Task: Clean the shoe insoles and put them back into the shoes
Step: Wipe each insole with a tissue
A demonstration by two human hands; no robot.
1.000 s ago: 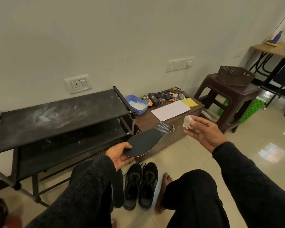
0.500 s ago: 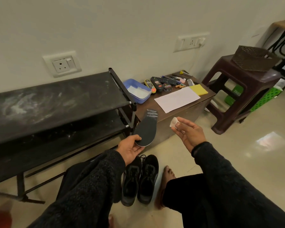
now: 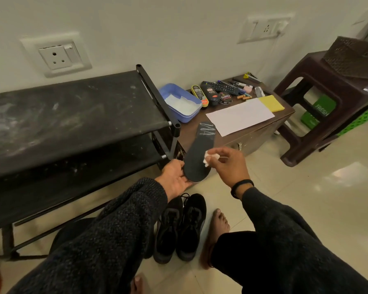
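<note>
Insole (image 3: 197,159), held up over the shoes (image 3: 182,225), looks light and bendy; left hand (image 3: 175,180) grips its heel end, the sensible hold; right hand (image 3: 229,164) pinches a white wipe (image 3: 208,159) against it.

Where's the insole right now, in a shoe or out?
Out. The left hand holds the insole by its heel end, above the black shoes on the floor, while the right hand pinches a white wipe at it.
</note>
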